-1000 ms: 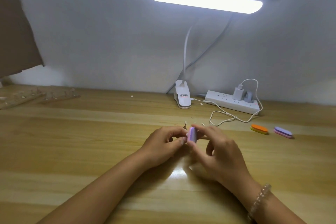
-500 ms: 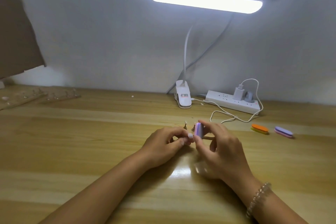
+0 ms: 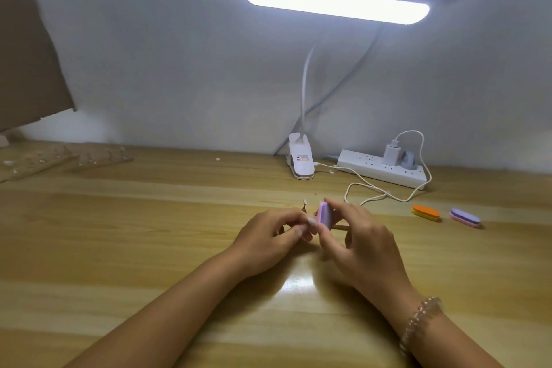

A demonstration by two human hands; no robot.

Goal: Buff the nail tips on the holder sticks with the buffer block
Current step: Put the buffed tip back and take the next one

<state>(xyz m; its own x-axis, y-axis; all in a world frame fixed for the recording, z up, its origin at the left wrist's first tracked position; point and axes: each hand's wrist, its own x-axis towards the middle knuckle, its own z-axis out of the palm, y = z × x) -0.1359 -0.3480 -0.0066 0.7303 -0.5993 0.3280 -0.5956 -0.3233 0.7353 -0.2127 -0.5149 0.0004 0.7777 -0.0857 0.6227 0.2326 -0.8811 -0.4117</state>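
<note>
Two hands meet mid-bench, well short of its back edge. My right hand [image 3: 366, 245] pinches the buffer block [image 3: 325, 215] upright; my left hand [image 3: 267, 237] pinches a nail tip [image 3: 312, 222] against its face. Buffing is under way, I judge; next calls for short, light strokes.

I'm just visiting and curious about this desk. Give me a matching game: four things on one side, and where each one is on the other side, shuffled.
Things:
1. orange-and-yellow buffer block
2. purple buffer block
3. white charger
4. bead bracelet

Places:
A. plugged into the power strip
B. around the wrist of the right hand
C. lying on the table beside a purple-and-pink buffer block
D. pinched in the right hand's fingers

Pairs: 1-C, 2-D, 3-A, 4-B
</note>
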